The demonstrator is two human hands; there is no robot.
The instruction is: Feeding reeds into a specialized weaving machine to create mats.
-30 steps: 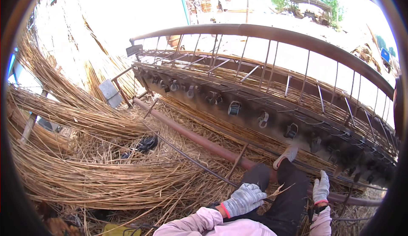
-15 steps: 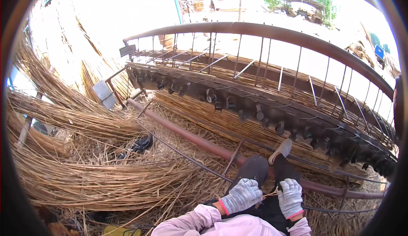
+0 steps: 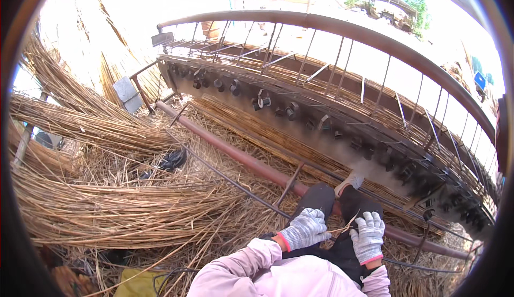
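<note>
My left hand (image 3: 305,229), in a grey-white knit glove with a pink cuff, is closed over my lap, its fingers curled round one end of a thin broken reed piece (image 3: 342,229). That piece reaches across toward my right hand (image 3: 368,238), gloved alike, whose fingers are spread apart over my right thigh, beside the reed's split end. Beyond my knees, a long machine bar (image 3: 225,88) with a row of dark weights (image 3: 292,111) slants across the view. A mat of reeds (image 3: 257,134) lies under it, partly hidden by dust or motion blur.
A reddish pipe (image 3: 241,158) and a thin dark rod (image 3: 214,171) cross before my legs. Large reed bundles (image 3: 128,214) lie at the left, near a black plastic bag (image 3: 172,160). Loose straw (image 3: 214,192) covers the ground. A curved rail (image 3: 364,27) runs above the bar.
My right hand's fingers have loosened and spread, and the reed piece shows longer between the hands. The row of weights has swung or shifted. The view has moved slightly.
</note>
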